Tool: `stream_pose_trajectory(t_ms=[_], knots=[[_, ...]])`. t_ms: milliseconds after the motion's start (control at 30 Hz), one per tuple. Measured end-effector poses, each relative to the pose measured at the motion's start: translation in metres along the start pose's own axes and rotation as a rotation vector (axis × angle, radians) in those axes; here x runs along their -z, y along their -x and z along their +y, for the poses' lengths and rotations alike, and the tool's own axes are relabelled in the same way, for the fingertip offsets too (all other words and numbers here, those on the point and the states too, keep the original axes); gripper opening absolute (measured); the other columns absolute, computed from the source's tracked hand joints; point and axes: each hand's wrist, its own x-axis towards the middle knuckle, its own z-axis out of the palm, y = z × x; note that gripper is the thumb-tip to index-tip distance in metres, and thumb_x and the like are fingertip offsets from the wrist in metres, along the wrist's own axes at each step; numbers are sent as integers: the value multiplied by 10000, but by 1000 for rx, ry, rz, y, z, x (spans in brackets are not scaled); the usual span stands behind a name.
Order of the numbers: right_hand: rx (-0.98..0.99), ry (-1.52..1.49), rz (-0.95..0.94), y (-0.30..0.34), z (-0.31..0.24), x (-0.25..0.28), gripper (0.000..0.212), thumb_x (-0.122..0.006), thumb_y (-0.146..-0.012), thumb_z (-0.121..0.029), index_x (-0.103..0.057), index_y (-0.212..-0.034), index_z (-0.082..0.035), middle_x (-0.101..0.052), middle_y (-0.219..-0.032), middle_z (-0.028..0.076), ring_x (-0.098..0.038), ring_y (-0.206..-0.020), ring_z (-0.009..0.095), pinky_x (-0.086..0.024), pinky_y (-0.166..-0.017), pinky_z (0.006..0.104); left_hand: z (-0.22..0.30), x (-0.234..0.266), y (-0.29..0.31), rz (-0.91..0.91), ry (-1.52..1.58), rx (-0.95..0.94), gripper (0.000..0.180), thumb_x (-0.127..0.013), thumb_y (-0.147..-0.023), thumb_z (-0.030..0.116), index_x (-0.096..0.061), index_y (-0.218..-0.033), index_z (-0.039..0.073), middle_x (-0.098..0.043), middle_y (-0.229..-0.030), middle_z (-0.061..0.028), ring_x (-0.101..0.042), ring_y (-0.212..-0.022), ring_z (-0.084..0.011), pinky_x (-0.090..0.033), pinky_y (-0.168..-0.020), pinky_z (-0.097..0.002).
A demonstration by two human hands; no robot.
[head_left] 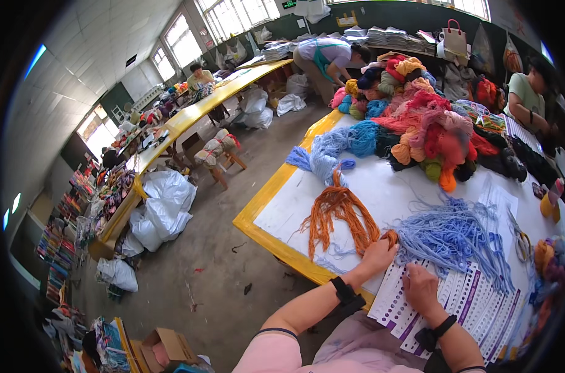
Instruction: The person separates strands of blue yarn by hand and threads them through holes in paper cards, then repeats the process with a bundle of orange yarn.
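Note:
A skein of orange yarn (341, 214) lies spread on the white tabletop in front of me. Its right end is bunched at the fingers of my left hand (378, 256), which are closed around it. Beside that, a loose heap of light blue yarn (444, 230) covers the table and trails strands to the right. My right hand (421, 289) is curled with thumb and fingers together over white and purple cards with rows of holes (462, 301). Whatever its fingers hold is too small to make out.
A tall pile of multicoloured yarn skeins (419, 112) stands at the table's far side, with scissors (521, 242) at the right. One person (323, 53) bends behind the pile; another (531, 96) sits at right. White sacks (161, 205) and a wooden stool (217, 149) stand left.

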Motion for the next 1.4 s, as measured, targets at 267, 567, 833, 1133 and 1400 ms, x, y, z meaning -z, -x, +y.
stream_pose_trajectory(t_ms=[267, 567, 833, 1133, 1400], knots=[[-52, 21, -81, -7, 0, 4, 232, -656, -821, -111, -618, -1035, -28, -588, -798, 113, -624, -711, 292, -493, -599, 406, 26, 66, -152, 115, -427, -243, 335, -462, -962, 321, -573, -1042, 15, -678, -849, -218, -658, -789, -419, -516, -718, -538], [-54, -20, -84, -8, 0, 3, 236, -642, -832, -107, -618, -1054, -33, -584, -774, 100, -623, -696, 279, -494, -593, 399, 111, 200, -233, 388, 60, -159, 476, -457, -961, 399, -680, -825, 0, -702, -759, -193, -698, -705, -289, -534, -737, -406], [-27, -17, -56, -7, -3, 5, 232, -632, -833, -97, -622, -1054, -31, -581, -758, 102, -620, -680, 283, -484, -577, 394, -10, 71, -42, -556, 637, 467, 467, -507, -985, 428, -678, -826, 24, -570, -566, -6, -334, -347, -80, -265, -332, -241], [-9, 1, -29, -8, -1, -2, 213, -614, -837, -74, -634, -1043, -25, -597, -783, 116, -616, -662, 301, -484, -572, 403, 13, 193, -33, -268, 1216, 24, 243, -571, -937, 232, -659, -913, 7, -631, -920, -24, -371, -500, -11, -321, -462, -183], [-11, 12, -10, -6, -4, 2, 220, -615, -832, -64, -635, -1048, -26, -600, -799, 116, -622, -681, 299, -488, -587, 401, 113, 453, -53, 471, 1106, -674, 258, -621, -923, 129, -596, -1111, -46, -519, -704, 4, -322, -480, -28, -244, -426, -194]])
